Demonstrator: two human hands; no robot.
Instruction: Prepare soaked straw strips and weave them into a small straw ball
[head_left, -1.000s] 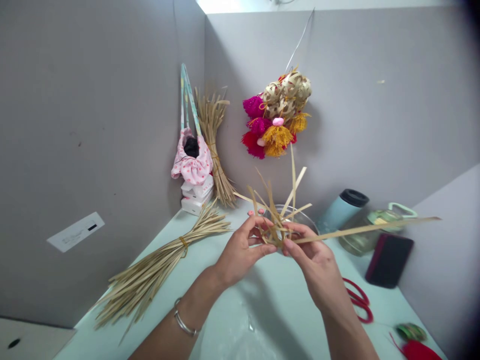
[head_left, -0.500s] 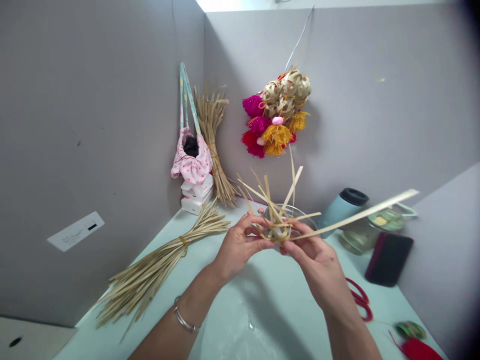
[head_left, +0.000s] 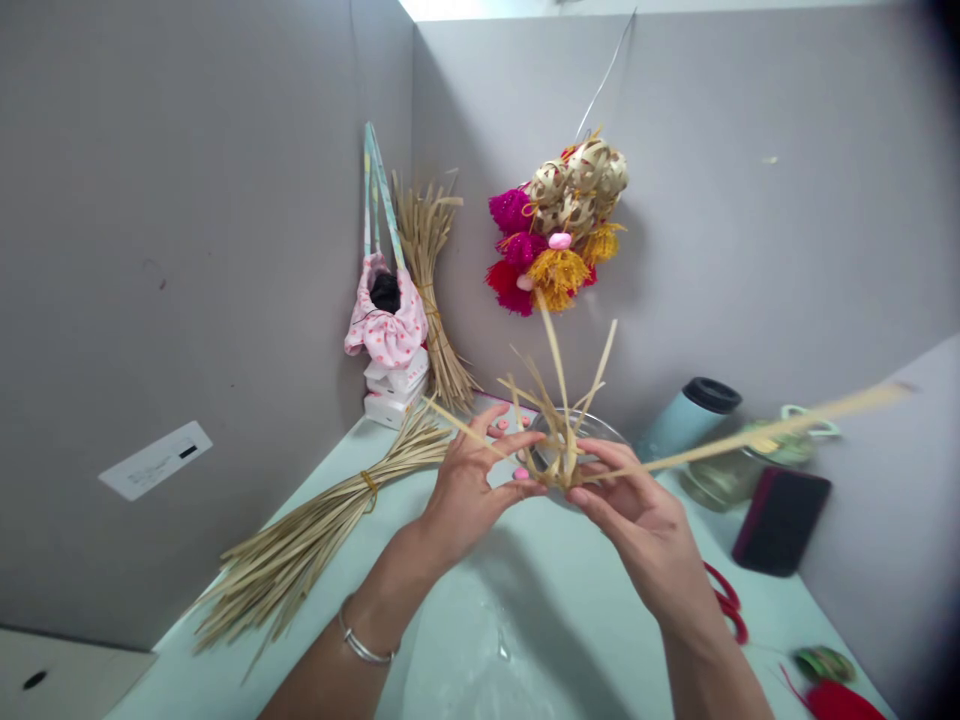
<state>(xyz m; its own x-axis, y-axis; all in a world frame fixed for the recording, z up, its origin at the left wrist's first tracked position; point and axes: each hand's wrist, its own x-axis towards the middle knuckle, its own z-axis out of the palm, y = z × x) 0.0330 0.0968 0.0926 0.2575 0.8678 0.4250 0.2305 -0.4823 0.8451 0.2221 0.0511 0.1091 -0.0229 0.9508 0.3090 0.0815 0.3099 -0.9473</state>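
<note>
Between my two hands, above the table, is a small partly woven ball of pale bamboo-like strips (head_left: 559, 462), with loose strip ends standing up and outward. My left hand (head_left: 461, 495) grips its left side, thumb below and forefinger above, the other fingers raised. On the opposite side my right hand (head_left: 646, 525) pinches the weave between thumb and fingers. A long strip (head_left: 757, 435) runs out from there to the right, blurred at its tip. Behind the weave stands a clear bowl (head_left: 600, 428), partly hidden. Small pink pieces (head_left: 521, 474) show near my left fingers.
A tied strip bundle (head_left: 330, 530) lies left on the table; another bundle (head_left: 431, 300) leans in the corner beside a pink bag (head_left: 390, 325). Woven balls with tassels (head_left: 562, 225) hang ahead. Right are a blue tumbler (head_left: 686, 420), glass jar (head_left: 720, 475), phone (head_left: 781, 520) and red scissors (head_left: 727, 600).
The woven piece has turned in my hands, so its upright strips point differently. My left fingers have spread and lifted, and one strip now points left across them. The long strip has swung farther right.
</note>
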